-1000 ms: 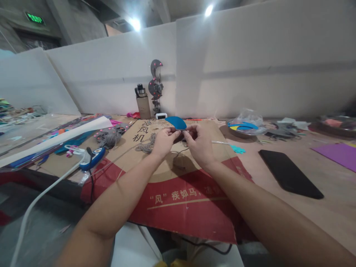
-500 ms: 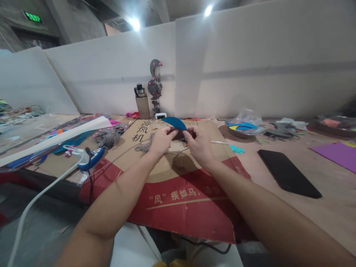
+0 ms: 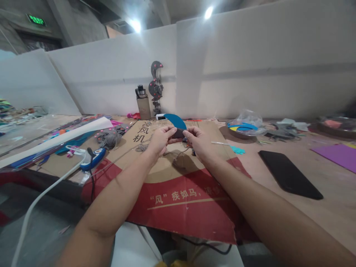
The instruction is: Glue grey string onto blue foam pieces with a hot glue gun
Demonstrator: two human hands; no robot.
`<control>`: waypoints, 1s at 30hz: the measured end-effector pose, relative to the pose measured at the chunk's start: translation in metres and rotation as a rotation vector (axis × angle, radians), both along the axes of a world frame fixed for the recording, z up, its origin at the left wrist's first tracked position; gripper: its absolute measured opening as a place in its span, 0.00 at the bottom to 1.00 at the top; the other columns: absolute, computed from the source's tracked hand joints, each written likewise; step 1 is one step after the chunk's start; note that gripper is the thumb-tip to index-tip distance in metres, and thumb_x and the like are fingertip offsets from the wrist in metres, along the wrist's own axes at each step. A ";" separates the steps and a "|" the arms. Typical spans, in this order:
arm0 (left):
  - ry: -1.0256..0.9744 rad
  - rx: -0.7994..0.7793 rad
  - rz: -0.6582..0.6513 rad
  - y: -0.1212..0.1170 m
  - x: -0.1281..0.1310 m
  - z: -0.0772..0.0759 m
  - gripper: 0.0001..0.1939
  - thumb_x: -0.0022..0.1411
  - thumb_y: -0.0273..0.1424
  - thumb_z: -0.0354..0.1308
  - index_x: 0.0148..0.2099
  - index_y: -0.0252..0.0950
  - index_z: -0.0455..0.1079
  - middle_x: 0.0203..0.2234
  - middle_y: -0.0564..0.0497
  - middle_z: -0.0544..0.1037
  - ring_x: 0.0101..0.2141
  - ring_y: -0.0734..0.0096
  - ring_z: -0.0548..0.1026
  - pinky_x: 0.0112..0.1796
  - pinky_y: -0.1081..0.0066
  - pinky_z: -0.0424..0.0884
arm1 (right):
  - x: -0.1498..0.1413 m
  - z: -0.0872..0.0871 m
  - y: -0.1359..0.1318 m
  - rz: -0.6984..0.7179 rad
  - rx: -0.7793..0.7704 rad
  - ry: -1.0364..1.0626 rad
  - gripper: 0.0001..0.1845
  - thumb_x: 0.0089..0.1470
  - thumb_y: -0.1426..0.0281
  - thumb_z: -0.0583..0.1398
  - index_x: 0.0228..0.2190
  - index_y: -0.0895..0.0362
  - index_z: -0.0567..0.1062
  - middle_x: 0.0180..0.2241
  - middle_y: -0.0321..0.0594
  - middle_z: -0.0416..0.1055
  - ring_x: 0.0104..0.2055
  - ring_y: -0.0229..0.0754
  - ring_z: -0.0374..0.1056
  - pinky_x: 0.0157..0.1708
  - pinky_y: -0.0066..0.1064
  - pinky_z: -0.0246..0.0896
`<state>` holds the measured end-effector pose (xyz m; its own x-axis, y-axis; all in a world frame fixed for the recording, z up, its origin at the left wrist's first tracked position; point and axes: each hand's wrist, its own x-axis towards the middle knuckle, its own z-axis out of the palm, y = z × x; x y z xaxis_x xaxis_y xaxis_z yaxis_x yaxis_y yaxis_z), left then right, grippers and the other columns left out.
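Between my two hands is a curved blue felt-like piece with a dark grey layer along its lower side. My left hand pinches its left end between thumb and fingers. Closed on its right end is my right hand. Both hands are raised over a flattened cardboard sheet, tan with a red lower part and printed characters. A thin dark strand hangs below the fingers. Grey yarn lies on the cardboard left of my left hand, partly hidden by it.
A black phone lies at the right, near a purple sheet. Behind stand a bottle and a grey hanging ornament against a white partition. A bowl holds blue and yellow pieces. A white-and-blue glue gun with a cable lies left.
The blue piece has tilted, its right side lower and more of its curved face showing. My left hand has shifted slightly, and the camera view has moved a little.
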<state>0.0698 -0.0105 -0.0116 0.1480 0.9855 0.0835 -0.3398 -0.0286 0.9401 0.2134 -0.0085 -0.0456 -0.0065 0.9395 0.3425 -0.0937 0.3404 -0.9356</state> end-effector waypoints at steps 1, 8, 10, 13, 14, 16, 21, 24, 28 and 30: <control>0.001 -0.001 -0.014 0.001 -0.001 0.000 0.05 0.56 0.26 0.62 0.30 0.30 0.69 0.26 0.49 0.76 0.28 0.75 0.75 0.32 0.72 0.77 | 0.000 0.000 0.000 0.028 -0.006 0.013 0.15 0.45 0.57 0.62 0.27 0.55 0.68 0.19 0.27 0.57 0.19 0.31 0.49 0.20 0.26 0.48; 0.012 -0.036 -0.017 0.007 -0.004 -0.006 0.05 0.57 0.25 0.61 0.30 0.29 0.70 0.26 0.48 0.76 0.26 0.75 0.76 0.30 0.73 0.77 | 0.000 -0.005 0.004 0.014 -0.013 0.004 0.15 0.45 0.57 0.62 0.30 0.55 0.68 0.22 0.28 0.60 0.20 0.31 0.51 0.21 0.25 0.49; 0.001 -0.033 0.050 0.011 -0.006 -0.009 0.05 0.58 0.25 0.60 0.30 0.29 0.70 0.26 0.48 0.76 0.26 0.76 0.75 0.32 0.71 0.77 | -0.002 -0.006 0.004 -0.050 -0.010 -0.082 0.15 0.48 0.57 0.59 0.34 0.55 0.69 0.23 0.29 0.62 0.22 0.33 0.54 0.23 0.26 0.51; -0.070 -0.018 0.154 0.018 -0.012 -0.011 0.06 0.57 0.25 0.61 0.28 0.29 0.69 0.23 0.51 0.74 0.24 0.79 0.74 0.37 0.68 0.78 | -0.006 -0.004 -0.003 -0.063 0.050 -0.267 0.13 0.53 0.58 0.54 0.30 0.55 0.71 0.23 0.32 0.64 0.25 0.35 0.58 0.27 0.28 0.55; -0.105 -0.016 0.183 0.020 -0.015 -0.012 0.07 0.57 0.24 0.61 0.28 0.30 0.68 0.22 0.52 0.73 0.23 0.80 0.73 0.38 0.67 0.78 | -0.008 -0.002 -0.007 -0.046 0.087 -0.337 0.13 0.54 0.60 0.53 0.28 0.56 0.71 0.23 0.33 0.65 0.27 0.36 0.60 0.29 0.29 0.56; -0.177 -0.011 0.210 0.024 -0.021 -0.011 0.07 0.57 0.24 0.60 0.28 0.30 0.67 0.22 0.52 0.74 0.23 0.80 0.73 0.39 0.66 0.78 | -0.013 0.000 -0.016 0.008 0.162 -0.468 0.12 0.55 0.64 0.53 0.27 0.56 0.73 0.27 0.36 0.70 0.31 0.38 0.64 0.34 0.30 0.57; -0.259 -0.008 0.251 0.031 -0.031 -0.011 0.04 0.59 0.22 0.58 0.30 0.30 0.68 0.25 0.50 0.77 0.26 0.79 0.75 0.40 0.68 0.77 | -0.024 -0.001 -0.029 0.168 0.311 -0.758 0.13 0.56 0.69 0.53 0.25 0.56 0.74 0.28 0.39 0.72 0.33 0.39 0.65 0.36 0.30 0.55; -0.271 0.003 0.253 0.033 -0.034 -0.012 0.04 0.58 0.23 0.58 0.31 0.30 0.68 0.26 0.50 0.77 0.27 0.78 0.76 0.40 0.69 0.77 | -0.020 0.001 -0.027 0.113 0.355 -0.842 0.18 0.58 0.65 0.52 0.22 0.56 0.73 0.25 0.39 0.71 0.31 0.39 0.63 0.34 0.30 0.54; -0.307 0.037 0.238 0.035 -0.037 -0.013 0.04 0.57 0.23 0.60 0.30 0.30 0.68 0.24 0.51 0.76 0.25 0.79 0.74 0.40 0.67 0.77 | 0.000 0.003 -0.012 -0.169 0.287 -0.770 0.18 0.60 0.60 0.50 0.31 0.56 0.75 0.31 0.41 0.73 0.33 0.41 0.66 0.34 0.31 0.55; -0.303 0.038 0.233 0.035 -0.038 -0.013 0.04 0.57 0.23 0.60 0.30 0.30 0.68 0.25 0.51 0.76 0.25 0.80 0.74 0.40 0.67 0.78 | 0.013 0.000 -0.003 -0.294 0.180 -0.804 0.17 0.58 0.59 0.52 0.33 0.56 0.74 0.30 0.42 0.73 0.32 0.41 0.67 0.32 0.31 0.55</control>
